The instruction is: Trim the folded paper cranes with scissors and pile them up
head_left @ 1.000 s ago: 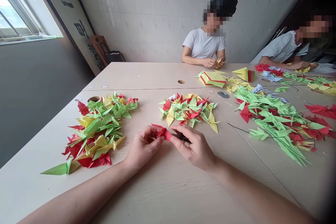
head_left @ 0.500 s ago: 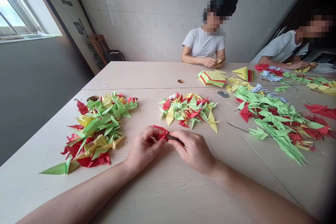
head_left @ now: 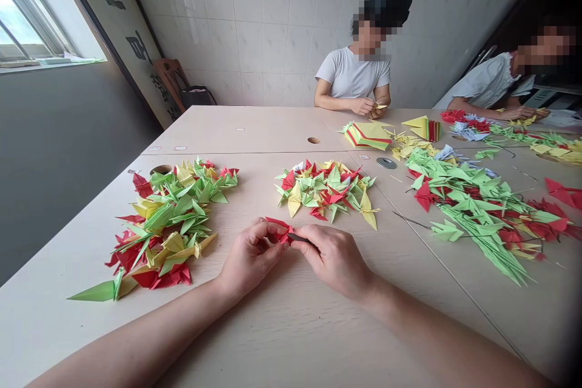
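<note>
Pinched between the thumb and fingers of my left hand (head_left: 250, 254) is a red folded paper piece (head_left: 286, 234), partly hidden by the fingers. My right hand (head_left: 336, 260) is closed on a slim dark tool (head_left: 301, 239), whose tip meets the red paper; its exact kind cannot be made out. Just beyond my hands lies a loose heap of small folded paper pieces (head_left: 334, 179) in green, red, yellow and white. Left of my left arm spreads a second pile of folded paper pieces (head_left: 195, 200), mostly green, red and yellow.
Farther right are long bunches of green and red folded paper (head_left: 473, 200) with dark strands. Stacked paper (head_left: 368, 134) and a round metal cover (head_left: 386, 163) lie toward the back. Two people sit across the wooden table (head_left: 273, 339), one in a white shirt (head_left: 350, 76).
The red paper has turned slightly at the tool's tip, while both my hands stay nearly in place. A red piece at the far right edge has shifted right.
</note>
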Action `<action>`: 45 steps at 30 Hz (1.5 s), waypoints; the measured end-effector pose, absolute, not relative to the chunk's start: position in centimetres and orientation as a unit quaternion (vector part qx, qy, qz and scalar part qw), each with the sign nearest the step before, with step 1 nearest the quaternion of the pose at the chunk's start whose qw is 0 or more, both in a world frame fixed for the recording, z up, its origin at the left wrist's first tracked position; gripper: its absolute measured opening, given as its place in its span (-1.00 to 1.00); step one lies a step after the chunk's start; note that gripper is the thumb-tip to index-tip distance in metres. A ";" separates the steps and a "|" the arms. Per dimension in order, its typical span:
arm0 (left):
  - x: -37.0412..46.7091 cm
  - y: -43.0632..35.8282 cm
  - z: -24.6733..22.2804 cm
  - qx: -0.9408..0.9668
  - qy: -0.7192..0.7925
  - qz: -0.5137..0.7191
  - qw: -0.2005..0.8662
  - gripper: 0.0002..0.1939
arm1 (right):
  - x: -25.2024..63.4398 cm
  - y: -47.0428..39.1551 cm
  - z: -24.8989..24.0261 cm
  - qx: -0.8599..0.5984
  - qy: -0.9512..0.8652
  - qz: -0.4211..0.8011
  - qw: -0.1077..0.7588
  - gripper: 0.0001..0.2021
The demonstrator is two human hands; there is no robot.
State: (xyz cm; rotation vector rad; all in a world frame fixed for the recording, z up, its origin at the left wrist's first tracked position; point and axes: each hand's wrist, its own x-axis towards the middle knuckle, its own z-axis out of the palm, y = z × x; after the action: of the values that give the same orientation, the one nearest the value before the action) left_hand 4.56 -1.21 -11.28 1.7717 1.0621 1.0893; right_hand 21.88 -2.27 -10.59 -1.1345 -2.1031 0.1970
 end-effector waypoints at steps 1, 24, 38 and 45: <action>4.5 -1.2 -11.3 0.699 0.417 0.429 0.391 -0.91 | 21.9 -2.3 -10.6 -0.441 -0.818 0.076 0.363 -0.90; 4.5 -1.2 -11.4 0.704 0.376 0.416 0.436 -0.89 | 21.8 -2.0 -10.4 -0.354 -0.795 0.188 0.454 -0.91; 4.4 -1.1 -12.2 0.712 0.418 0.371 0.426 -0.87 | 25.8 2.3 -10.9 -0.567 -0.613 0.173 0.522 -0.78; 4.3 -1.2 -11.5 0.749 0.406 0.335 0.402 -0.86 | 25.8 2.5 -11.4 -0.549 -0.618 0.151 0.543 -0.81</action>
State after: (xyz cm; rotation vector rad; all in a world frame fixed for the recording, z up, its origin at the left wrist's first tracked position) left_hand 4.29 -1.19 -11.55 1.8922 1.0273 0.8478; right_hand 25.81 2.54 -11.43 -1.3023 -1.4662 0.3576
